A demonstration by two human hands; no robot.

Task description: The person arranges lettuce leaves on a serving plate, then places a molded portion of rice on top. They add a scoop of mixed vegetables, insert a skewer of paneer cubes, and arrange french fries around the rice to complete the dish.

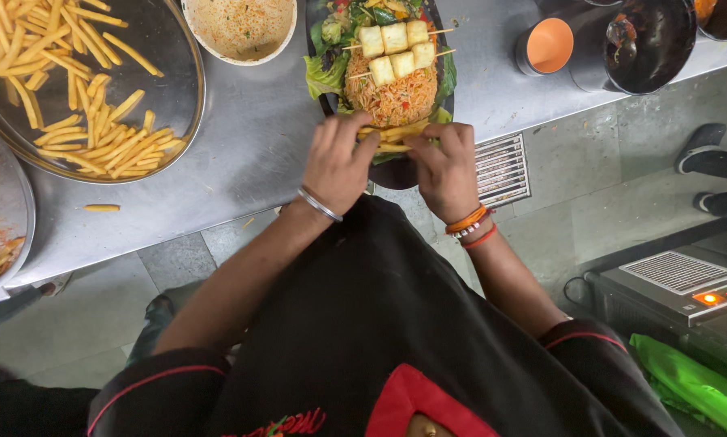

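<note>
left hand [337, 166] and right hand [444, 170] both pinching fries [392, 136] narrowly | squaring them at 6 o'clock of rice [392, 93] | dark plate [396, 171] | skewers [396, 48] sitting at 12

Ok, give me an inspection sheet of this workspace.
Surface: steel counter, one stray fry on it.
Job's things: dark plate with rice, two cube skewers, salad leaves; fries at its near edge.
Clutter: bowl of fries, sauce bowl, orange cup, dark pan.
Grippers: left hand and right hand both pinch the fries.
Cables: nothing seen.
Surroundings: tiled floor, machine with lights.
</note>
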